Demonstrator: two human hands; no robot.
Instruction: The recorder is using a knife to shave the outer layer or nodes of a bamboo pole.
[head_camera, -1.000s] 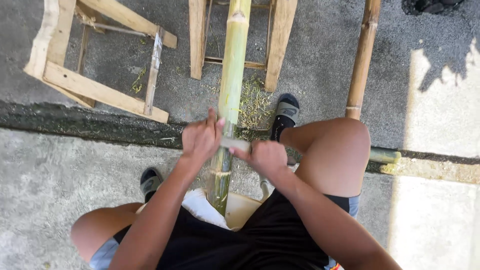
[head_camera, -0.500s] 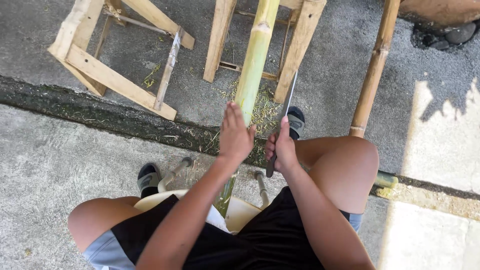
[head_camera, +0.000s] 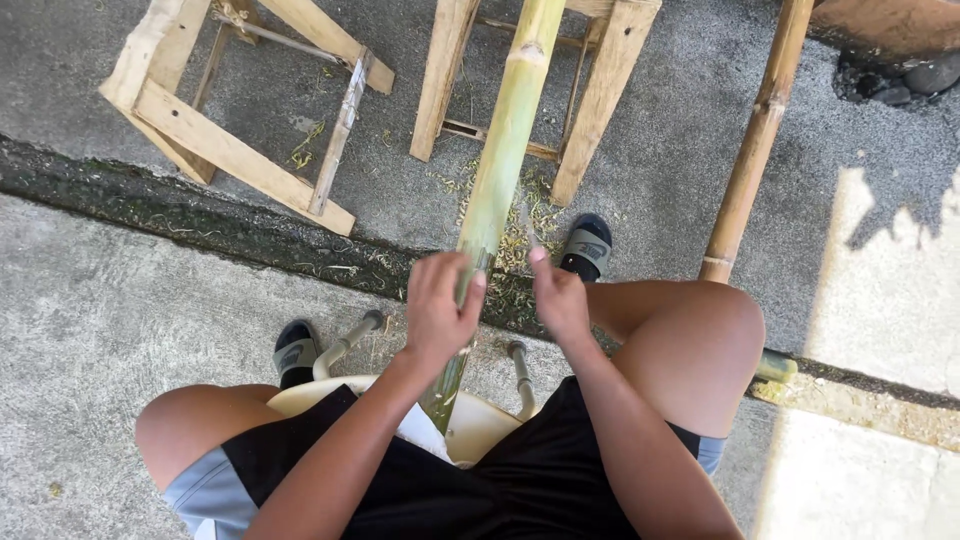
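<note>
1. The ground was rough grey concrete (head_camera: 120, 330) crossed by a dark, mossy seam (head_camera: 200, 225), with green shavings (head_camera: 520, 225) scattered around a wooden trestle (head_camera: 600, 95) at twelve o'clock and a second wooden frame (head_camera: 230, 150) at ten o'clock.

2. A second earlier both hands had met low on the green bamboo pole (head_camera: 505, 130), close above the lap; half a second earlier they had risen and drawn apart. At this moment they sat higher up the pole, either side of it.

3. My reading is that a pass along the pole had ended and the grip was being reset (the shavings suggest scraping or paring work).

4. The left hand (head_camera: 438, 305) was curled around the pole, fingers wrapped over its left side and clamped on it.

5. The right hand (head_camera: 560, 295) lay just beside the pole at three o'clock of it, closed around a thin blade (head_camera: 524, 228) whose pale, blurred tip pointed toward twelve o'clock; whether the blade touched the pole I could not tell.

6. The pole ran from the trestle at twelve o'clock down between the knees to the pale stool (head_camera: 470, 425) at six o'clock.

7. A brown bamboo pole (head_camera: 750, 150) leaned at two o'clock, well apart from both hands; a sandalled foot (head_camera: 585, 245) rested just beyond the right hand.
</note>
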